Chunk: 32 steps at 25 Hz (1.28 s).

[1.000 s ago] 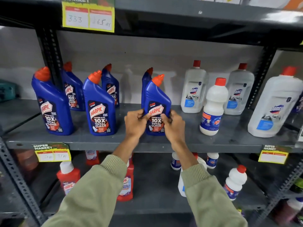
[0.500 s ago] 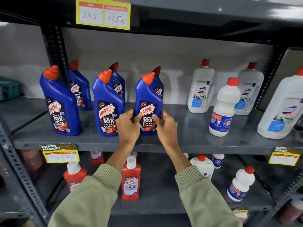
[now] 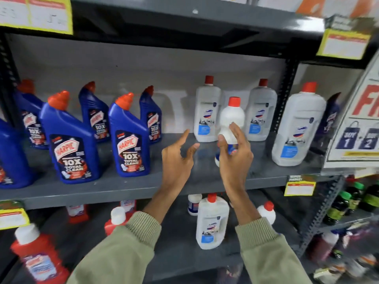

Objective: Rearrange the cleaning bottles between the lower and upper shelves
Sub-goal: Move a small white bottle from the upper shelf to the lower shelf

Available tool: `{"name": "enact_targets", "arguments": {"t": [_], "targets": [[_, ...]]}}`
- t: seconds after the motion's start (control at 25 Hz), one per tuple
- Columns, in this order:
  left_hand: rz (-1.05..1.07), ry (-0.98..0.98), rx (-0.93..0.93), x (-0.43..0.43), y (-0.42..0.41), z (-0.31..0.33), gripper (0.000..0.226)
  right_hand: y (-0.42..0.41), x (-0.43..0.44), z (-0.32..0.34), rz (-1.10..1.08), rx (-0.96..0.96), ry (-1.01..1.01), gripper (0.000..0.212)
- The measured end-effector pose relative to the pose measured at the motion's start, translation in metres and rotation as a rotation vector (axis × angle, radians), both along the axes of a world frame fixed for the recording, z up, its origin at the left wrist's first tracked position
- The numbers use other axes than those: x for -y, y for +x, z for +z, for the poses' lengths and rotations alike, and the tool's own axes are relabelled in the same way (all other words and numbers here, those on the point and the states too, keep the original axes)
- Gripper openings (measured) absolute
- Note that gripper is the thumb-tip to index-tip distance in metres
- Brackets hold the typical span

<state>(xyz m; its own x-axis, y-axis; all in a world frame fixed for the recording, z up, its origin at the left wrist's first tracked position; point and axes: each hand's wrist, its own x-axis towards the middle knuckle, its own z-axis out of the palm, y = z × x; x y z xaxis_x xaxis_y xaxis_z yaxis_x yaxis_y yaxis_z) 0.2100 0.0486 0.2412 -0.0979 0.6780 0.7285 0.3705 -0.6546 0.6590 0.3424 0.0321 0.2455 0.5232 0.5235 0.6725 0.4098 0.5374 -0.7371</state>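
Note:
Several blue Harpic bottles (image 3: 129, 138) with orange caps stand on the left half of the upper shelf (image 3: 143, 187). To the right stand tall white bottles (image 3: 207, 111) with red caps. My right hand (image 3: 235, 158) is wrapped around a small white bottle (image 3: 232, 117) with a red cap, on or just above the shelf in front of them. My left hand (image 3: 178, 158) hovers beside it with fingers spread, holding nothing. On the lower shelf (image 3: 174, 253) stand red bottles (image 3: 41, 257) and white bottles (image 3: 212, 222).
A large white jug (image 3: 297, 128) stands right of the shelf post. A hanging printed sign (image 3: 359, 124) covers the far right. Dark bottles with green caps (image 3: 348, 201) fill the neighbouring rack. Yellow price tags (image 3: 299, 187) hang on the shelf edges.
Both hands have let go of the blue Harpic bottle and moved right. My right hand has closed around the small white bottle. The view has swung right.

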Motion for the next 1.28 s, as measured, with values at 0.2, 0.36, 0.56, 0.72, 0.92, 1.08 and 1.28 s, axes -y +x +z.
{"name": "enact_targets", "arguments": {"t": [0.2,0.36,0.56,0.72,0.92,1.08,1.28], "targets": [[-0.145,-0.178,0.101,-0.024,0.074,0.009,0.037,0.069,-0.023,0.005,0.006,0.025,0.030,0.055],[-0.101,-0.161,0.075,-0.038,0.107,0.007,0.032,0.102,-0.051,0.001,0.318,0.117,-0.247,0.066],[-0.034,-0.177,0.129,-0.031,0.111,0.014,0.021,0.103,-0.055,0.010,0.578,0.071,-0.336,0.038],[-0.075,-0.136,0.164,0.017,0.099,0.014,0.014,0.087,-0.007,0.006,0.620,0.011,-0.263,0.041],[-0.132,-0.110,0.235,0.094,0.068,-0.018,0.034,0.065,0.072,-0.025,0.711,0.012,-0.212,0.045],[-0.083,-0.202,0.270,0.106,0.046,-0.089,0.038,0.041,0.084,-0.087,0.687,0.016,-0.335,0.046],[0.003,-0.353,0.242,0.076,0.020,-0.187,0.049,0.018,0.056,-0.174,0.710,0.023,-0.539,0.050]]}}
